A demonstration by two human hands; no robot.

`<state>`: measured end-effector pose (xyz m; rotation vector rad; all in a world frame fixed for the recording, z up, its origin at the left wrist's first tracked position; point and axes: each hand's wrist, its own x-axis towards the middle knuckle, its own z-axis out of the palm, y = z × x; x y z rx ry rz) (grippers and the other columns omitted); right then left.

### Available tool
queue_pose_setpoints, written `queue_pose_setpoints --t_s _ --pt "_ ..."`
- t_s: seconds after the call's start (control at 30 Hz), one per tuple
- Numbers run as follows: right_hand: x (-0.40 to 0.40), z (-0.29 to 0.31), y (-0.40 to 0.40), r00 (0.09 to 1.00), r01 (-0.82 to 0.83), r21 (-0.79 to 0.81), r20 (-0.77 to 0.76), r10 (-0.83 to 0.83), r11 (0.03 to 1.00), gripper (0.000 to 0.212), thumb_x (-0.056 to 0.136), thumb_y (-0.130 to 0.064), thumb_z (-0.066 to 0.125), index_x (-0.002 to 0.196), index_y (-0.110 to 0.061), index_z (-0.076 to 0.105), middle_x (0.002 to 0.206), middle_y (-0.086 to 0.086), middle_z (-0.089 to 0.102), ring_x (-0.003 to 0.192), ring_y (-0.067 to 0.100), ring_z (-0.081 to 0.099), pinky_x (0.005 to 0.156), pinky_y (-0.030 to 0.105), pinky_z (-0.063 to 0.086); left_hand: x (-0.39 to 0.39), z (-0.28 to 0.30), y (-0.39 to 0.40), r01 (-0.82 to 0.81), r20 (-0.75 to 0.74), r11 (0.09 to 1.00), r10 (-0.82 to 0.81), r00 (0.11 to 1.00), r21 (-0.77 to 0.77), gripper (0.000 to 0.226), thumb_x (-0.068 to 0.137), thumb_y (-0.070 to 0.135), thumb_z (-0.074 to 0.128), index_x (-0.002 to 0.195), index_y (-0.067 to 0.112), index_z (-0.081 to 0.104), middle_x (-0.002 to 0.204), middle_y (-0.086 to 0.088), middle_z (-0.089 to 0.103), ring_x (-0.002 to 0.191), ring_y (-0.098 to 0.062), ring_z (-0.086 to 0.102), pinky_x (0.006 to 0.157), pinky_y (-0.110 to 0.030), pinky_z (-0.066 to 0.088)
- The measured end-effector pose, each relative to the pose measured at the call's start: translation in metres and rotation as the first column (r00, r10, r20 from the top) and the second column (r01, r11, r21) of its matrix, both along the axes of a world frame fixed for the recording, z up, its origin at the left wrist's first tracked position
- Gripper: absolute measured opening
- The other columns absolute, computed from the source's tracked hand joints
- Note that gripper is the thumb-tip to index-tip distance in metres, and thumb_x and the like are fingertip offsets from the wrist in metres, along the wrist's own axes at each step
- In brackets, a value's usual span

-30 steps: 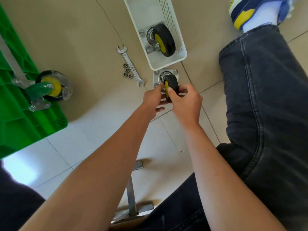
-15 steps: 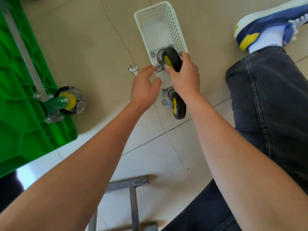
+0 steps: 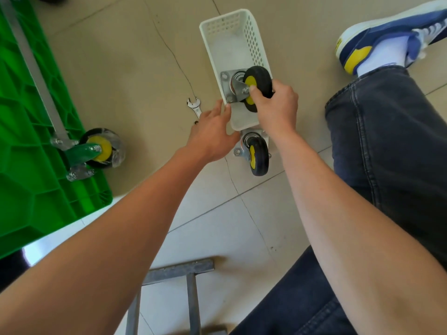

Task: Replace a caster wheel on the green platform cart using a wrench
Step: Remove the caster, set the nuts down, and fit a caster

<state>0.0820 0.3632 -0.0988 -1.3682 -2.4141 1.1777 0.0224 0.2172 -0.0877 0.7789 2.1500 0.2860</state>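
My right hand (image 3: 275,110) grips a black caster wheel with a yellow hub (image 3: 256,81) and holds it over the near end of the white basket (image 3: 232,39). A second caster wheel (image 3: 256,155) lies on the floor just in front of the basket. My left hand (image 3: 212,134) hovers with straight fingers beside the basket's left wall, empty. It covers most of the wrench (image 3: 194,105), whose open end shows on the floor. The green platform cart (image 3: 26,146) lies overturned at the left, with a wrapped caster (image 3: 101,148) mounted on it.
My leg in dark jeans (image 3: 391,153) and a blue and white shoe (image 3: 387,37) fill the right side. A grey metal frame (image 3: 179,274) stands on the tiles near the bottom. A small nut (image 3: 195,122) lies by the wrench.
My right hand let go of the caster on the floor, took hold of the one in the basket and lifted it. My left hand followed toward the basket.
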Motion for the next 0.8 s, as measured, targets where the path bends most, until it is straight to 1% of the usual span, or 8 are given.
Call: queue_pose_setpoints --t_s 0.1,0.17,0.27,0.33,0.5,0.6,0.73,0.8 --pt "0.003 0.018 0.001 0.995 0.055 -0.043 -0.081 -0.059 0.998 0.030 0.091 -0.041 0.069 0.085 -0.012 0.071 0.072 -0.006 0.066 0.068 0.011 0.061 0.067 0.033 0.056 -0.004 0.006 0.003 -0.066 0.045 0.997 0.064 0.997 0.040 0.073 0.101 0.043 0.053 0.162 0.019 0.020 0.171 -0.002 0.007 0.155 -0.032 0.013 0.121 -0.052 0.026" --pt "0.004 0.036 0.000 0.989 0.066 -0.062 -0.129 -0.073 0.996 0.030 0.091 -0.040 0.069 0.084 -0.012 0.071 0.071 -0.007 0.065 0.066 0.006 0.058 0.067 0.030 0.055 -0.008 0.012 -0.001 -0.277 0.116 0.953 0.263 0.958 0.127 0.065 0.102 0.036 0.055 0.159 0.017 0.030 0.169 -0.004 0.021 0.154 -0.026 0.021 0.122 -0.043 0.025" --pt "0.006 0.072 -0.007 0.980 0.038 -0.067 -0.194 -0.051 0.997 0.028 0.091 -0.038 0.069 0.085 -0.011 0.071 0.072 -0.006 0.066 0.066 0.003 0.057 0.063 0.024 0.051 -0.017 0.034 -0.014 -0.685 0.339 0.699 0.606 0.720 0.204 0.053 0.102 0.030 0.055 0.153 0.018 0.044 0.153 -0.003 0.049 0.139 -0.019 0.048 0.117 -0.042 0.039" --pt "0.010 0.099 -0.017 0.974 -0.024 -0.058 -0.226 0.010 0.998 0.024 0.092 -0.034 0.069 0.087 -0.011 0.070 0.073 -0.003 0.066 0.065 0.001 0.054 0.058 0.016 0.044 -0.025 0.055 -0.024 -0.809 0.440 0.547 0.685 0.581 0.217 0.048 0.103 0.028 0.054 0.149 0.019 0.050 0.141 -0.001 0.060 0.125 -0.017 0.058 0.107 -0.041 0.049" --pt "0.032 0.172 -0.065 0.927 -0.199 -0.068 -0.336 0.165 0.978 0.021 0.092 -0.031 0.069 0.093 -0.010 0.067 0.078 0.015 0.065 0.070 0.009 0.051 0.062 0.029 0.042 -0.031 0.124 -0.058 -0.897 0.643 0.361 0.630 0.436 0.254 0.020 0.105 0.027 0.051 0.107 0.018 0.069 0.100 -0.001 0.076 0.094 -0.020 0.073 0.084 -0.039 0.056" --pt "0.048 0.211 -0.103 0.907 -0.257 -0.053 -0.357 0.222 0.965 0.023 0.091 -0.032 0.069 0.095 -0.009 0.067 0.084 0.019 0.067 0.071 0.021 0.054 0.065 0.037 0.045 -0.017 0.167 -0.087 -0.929 0.716 0.245 0.591 0.371 0.278 0.026 0.107 0.024 0.050 0.091 0.014 0.067 0.087 -0.006 0.072 0.080 -0.020 0.072 0.079 -0.040 0.060" --pt "0.059 0.253 -0.137 0.892 -0.319 -0.075 -0.360 0.273 0.945 0.015 0.085 -0.031 0.071 0.094 -0.019 0.069 0.086 0.010 0.071 0.075 0.016 0.060 0.076 0.048 0.055 0.002 0.207 -0.133 -0.895 0.724 0.138 0.542 0.426 0.423 0.027 0.107 0.020 0.050 0.093 0.009 0.069 0.081 -0.003 0.069 0.078 -0.020 0.068 0.079 -0.039 0.061" --pt "0.054 0.268 -0.147 0.898 -0.347 -0.070 -0.314 0.309 0.935 0.023 0.081 -0.033 0.071 0.099 -0.019 0.070 0.093 0.011 0.074 0.082 0.027 0.067 0.081 0.056 0.057 0.007 0.220 -0.148 -0.870 0.709 0.074 0.548 0.445 0.488 0.027 0.107 0.019 0.050 0.093 0.011 0.071 0.079 0.002 0.071 0.082 -0.018 0.070 0.074 -0.033 0.061"
